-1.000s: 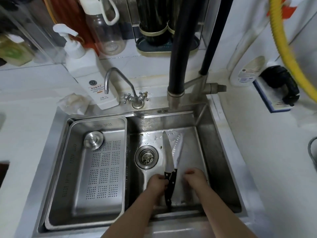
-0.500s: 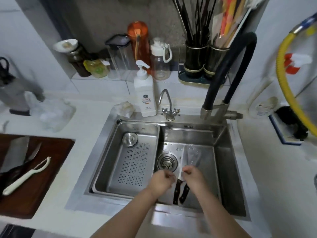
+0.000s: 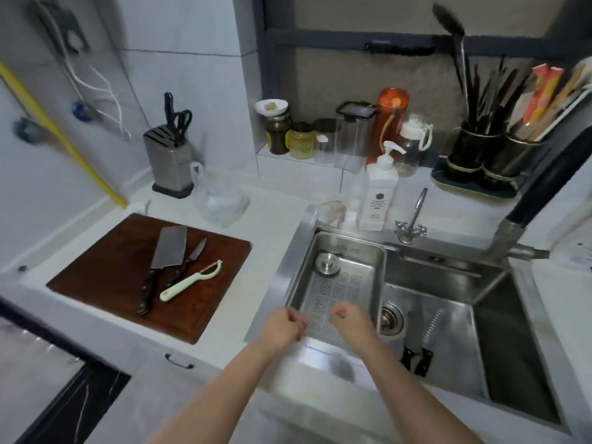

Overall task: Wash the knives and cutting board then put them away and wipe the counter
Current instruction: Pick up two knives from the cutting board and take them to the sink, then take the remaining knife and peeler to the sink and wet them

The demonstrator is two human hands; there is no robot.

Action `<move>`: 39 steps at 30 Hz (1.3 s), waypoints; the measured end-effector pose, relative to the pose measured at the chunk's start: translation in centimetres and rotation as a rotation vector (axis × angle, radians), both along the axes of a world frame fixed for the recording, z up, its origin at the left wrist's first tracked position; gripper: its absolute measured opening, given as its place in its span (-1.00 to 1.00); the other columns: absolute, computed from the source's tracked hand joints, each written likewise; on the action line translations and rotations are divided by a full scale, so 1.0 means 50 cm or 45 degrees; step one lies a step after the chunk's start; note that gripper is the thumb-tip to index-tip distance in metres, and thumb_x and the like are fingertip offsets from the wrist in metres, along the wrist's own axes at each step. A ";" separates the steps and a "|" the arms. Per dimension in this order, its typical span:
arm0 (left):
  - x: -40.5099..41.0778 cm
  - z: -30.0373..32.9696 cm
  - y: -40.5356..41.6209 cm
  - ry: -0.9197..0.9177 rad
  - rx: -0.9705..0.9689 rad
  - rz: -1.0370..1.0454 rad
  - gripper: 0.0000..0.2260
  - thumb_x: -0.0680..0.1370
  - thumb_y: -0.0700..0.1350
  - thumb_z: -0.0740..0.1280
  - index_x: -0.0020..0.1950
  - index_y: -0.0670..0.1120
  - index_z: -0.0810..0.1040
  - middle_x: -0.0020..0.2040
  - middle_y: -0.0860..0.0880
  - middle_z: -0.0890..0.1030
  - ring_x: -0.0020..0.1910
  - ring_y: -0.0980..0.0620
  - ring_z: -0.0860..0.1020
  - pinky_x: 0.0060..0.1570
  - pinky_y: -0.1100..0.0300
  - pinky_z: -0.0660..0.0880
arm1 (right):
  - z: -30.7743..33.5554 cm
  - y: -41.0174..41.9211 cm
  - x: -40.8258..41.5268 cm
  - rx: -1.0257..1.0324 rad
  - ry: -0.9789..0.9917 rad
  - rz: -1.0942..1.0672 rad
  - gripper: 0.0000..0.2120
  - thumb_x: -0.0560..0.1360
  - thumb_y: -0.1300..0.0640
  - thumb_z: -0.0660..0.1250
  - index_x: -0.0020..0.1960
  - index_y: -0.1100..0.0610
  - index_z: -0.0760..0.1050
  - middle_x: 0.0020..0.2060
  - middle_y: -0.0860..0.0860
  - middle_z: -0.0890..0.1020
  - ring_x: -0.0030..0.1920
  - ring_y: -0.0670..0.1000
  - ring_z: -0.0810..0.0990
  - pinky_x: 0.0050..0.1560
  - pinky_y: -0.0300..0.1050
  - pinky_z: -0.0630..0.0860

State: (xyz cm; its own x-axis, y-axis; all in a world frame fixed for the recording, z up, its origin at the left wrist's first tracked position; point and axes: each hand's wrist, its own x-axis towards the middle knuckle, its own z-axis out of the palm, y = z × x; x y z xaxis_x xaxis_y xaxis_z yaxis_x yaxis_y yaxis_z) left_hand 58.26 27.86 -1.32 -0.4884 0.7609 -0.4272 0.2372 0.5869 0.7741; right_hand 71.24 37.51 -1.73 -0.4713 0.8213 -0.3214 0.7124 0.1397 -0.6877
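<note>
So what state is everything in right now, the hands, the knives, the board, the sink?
left hand: fingers curled, holding nothing
right hand: fingers curled, holding nothing
two knives: lying flat in the sink basin, side by side
cutting board: flat on the counter, unwashed things on it
cleaver: lying on the board
small knife: lying beside the cleaver
peeler: lying on the board
drain tray: seated in the sink

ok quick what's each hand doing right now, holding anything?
Left hand: fingers curled, holding nothing, above the sink's front edge.
Right hand: fingers curled, holding nothing, over the perforated tray.
</note>
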 end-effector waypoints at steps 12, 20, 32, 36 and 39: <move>-0.289 0.039 -0.276 -0.021 0.066 0.371 -0.89 0.54 -0.17 0.28 -0.17 -0.06 0.57 -0.28 -0.02 0.60 -0.30 0.02 0.57 -0.20 0.20 0.52 | 0.032 -0.226 -0.339 -0.002 0.156 0.249 -0.94 0.49 0.13 0.28 -0.08 -0.01 0.51 -0.05 0.01 0.65 0.02 0.02 0.60 0.05 -0.15 0.49; -0.419 0.036 -0.323 -0.087 0.107 0.594 -0.88 0.57 -0.12 0.25 -0.12 -0.04 0.56 -0.18 -0.02 0.62 -0.26 0.07 0.59 -0.19 0.28 0.53 | 0.021 -0.233 -0.500 -0.014 0.097 0.412 -0.87 0.50 0.12 0.29 0.02 0.05 0.56 -0.08 -0.04 0.60 0.03 -0.01 0.57 0.06 -0.16 0.48; -0.573 0.005 -0.262 0.027 0.056 0.764 -0.87 0.57 -0.08 0.25 -0.14 0.03 0.56 -0.21 0.04 0.60 -0.18 0.05 0.57 -0.05 0.14 0.55 | -0.058 -0.160 -0.681 -0.088 -0.107 0.486 -0.69 0.56 0.09 0.17 0.29 0.03 0.41 0.06 0.05 0.61 0.05 0.08 0.60 0.07 0.02 0.56; -0.606 -0.010 -0.249 0.082 -0.017 0.758 -0.88 0.55 -0.09 0.27 -0.15 0.07 0.55 -0.14 0.05 0.61 -0.16 0.06 0.57 -0.03 0.13 0.57 | -0.067 -0.164 -0.706 0.066 -0.271 0.514 -0.70 0.58 -0.05 0.14 0.22 0.05 0.44 -0.02 0.02 0.64 -0.03 0.04 0.63 -0.05 -0.06 0.55; -0.638 -0.024 -0.235 0.181 -0.092 0.691 -0.91 0.55 -0.09 0.29 0.01 0.00 0.58 0.01 0.04 0.57 -0.11 0.13 0.51 -0.12 0.31 0.44 | -0.059 -0.164 -0.719 0.183 -0.329 0.509 -0.70 0.57 -0.12 0.13 0.15 0.04 0.46 -0.04 -0.01 0.63 0.00 0.01 0.61 -0.14 -0.13 0.44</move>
